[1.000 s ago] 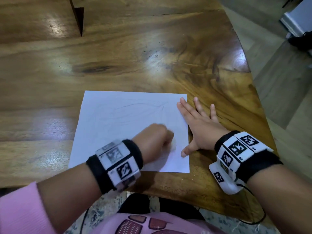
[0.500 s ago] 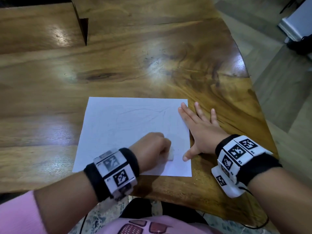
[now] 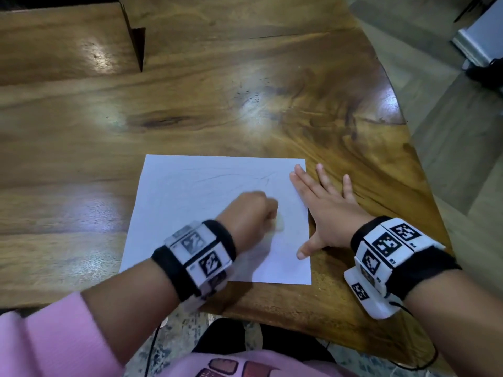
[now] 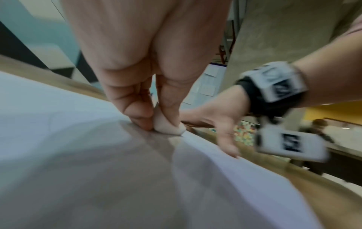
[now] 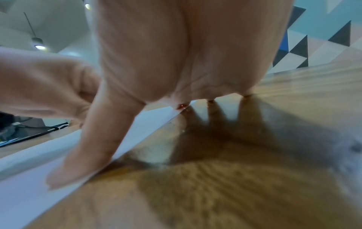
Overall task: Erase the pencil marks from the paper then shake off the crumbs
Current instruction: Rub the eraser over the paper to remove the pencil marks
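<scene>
A white sheet of paper (image 3: pixel 190 208) with faint pencil lines (image 3: pixel 234 176) lies on the wooden table (image 3: pixel 190 104). My left hand (image 3: pixel 253 213) pinches a small white eraser (image 4: pixel 168 127) and presses it onto the paper (image 4: pixel 78 155) right of its middle. In the head view only a blurred pale tip of the eraser (image 3: pixel 279 223) shows. My right hand (image 3: pixel 324 210) lies flat and spread on the paper's right edge. Its thumb (image 5: pixel 84 155) and forefinger press the sheet (image 5: pixel 29 186); the other fingers rest on bare wood.
The table's curved right edge (image 3: pixel 419 159) drops to a grey floor. The near edge (image 3: pixel 272 317) runs just below the paper. A step in the wood (image 3: pixel 136 44) stands at the back left. A white object (image 3: pixel 479 42) sits on the floor at far right.
My left hand has rubbed the eraser down towards me and then back up the sheet. The right hand has stayed flat on the paper's right edge.
</scene>
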Demonstrator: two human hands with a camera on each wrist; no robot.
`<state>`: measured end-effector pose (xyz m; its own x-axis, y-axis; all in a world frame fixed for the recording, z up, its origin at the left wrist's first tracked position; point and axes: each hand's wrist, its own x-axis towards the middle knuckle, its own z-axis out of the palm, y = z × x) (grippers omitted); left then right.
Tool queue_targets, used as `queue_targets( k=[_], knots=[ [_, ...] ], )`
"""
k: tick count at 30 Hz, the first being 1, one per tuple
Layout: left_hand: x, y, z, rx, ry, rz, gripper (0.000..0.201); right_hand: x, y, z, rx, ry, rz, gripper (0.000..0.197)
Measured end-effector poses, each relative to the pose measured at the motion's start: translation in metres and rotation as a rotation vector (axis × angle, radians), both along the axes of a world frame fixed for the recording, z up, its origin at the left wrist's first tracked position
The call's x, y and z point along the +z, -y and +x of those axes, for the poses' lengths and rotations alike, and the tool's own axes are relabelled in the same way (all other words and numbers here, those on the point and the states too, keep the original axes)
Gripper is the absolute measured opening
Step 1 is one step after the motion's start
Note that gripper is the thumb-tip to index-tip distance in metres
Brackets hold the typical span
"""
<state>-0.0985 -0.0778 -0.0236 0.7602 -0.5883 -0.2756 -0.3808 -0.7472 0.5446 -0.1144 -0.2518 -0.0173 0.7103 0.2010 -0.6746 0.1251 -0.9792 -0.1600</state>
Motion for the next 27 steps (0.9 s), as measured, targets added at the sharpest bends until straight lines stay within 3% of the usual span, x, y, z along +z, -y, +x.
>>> queue_targets(
  k=[4, 8, 14, 20, 27],
  knots=[
    [0.000, -0.006, -0.008, -0.001, 0.005, -0.005, 0.020, 0.001, 0.000, 0.000, -0.006, -0.003, 0.002, 0.148],
    [0.002, -0.018, -0.036, -0.103, -0.103, 0.021, 0.006, 0.000, 0.000, 0.000, -0.006, -0.002, 0.000, 0.148],
    [0.002, 0.002, 0.010, 0.083, 0.008, -0.006, 0.010, 0.000, 0.000, 0.000, 0.000, 0.003, -0.003, 0.147],
    [0.003, -0.020, -0.035, -0.095, -0.124, 0.066, 0.006, 0.001, 0.000, 0.001, 0.002, 0.000, -0.009, 0.147],
    [0.002, -0.019, -0.027, -0.069, -0.162, 0.030, 0.012, 0.003, -0.002, -0.002, 0.023, 0.026, -0.012, 0.143]
  ],
)
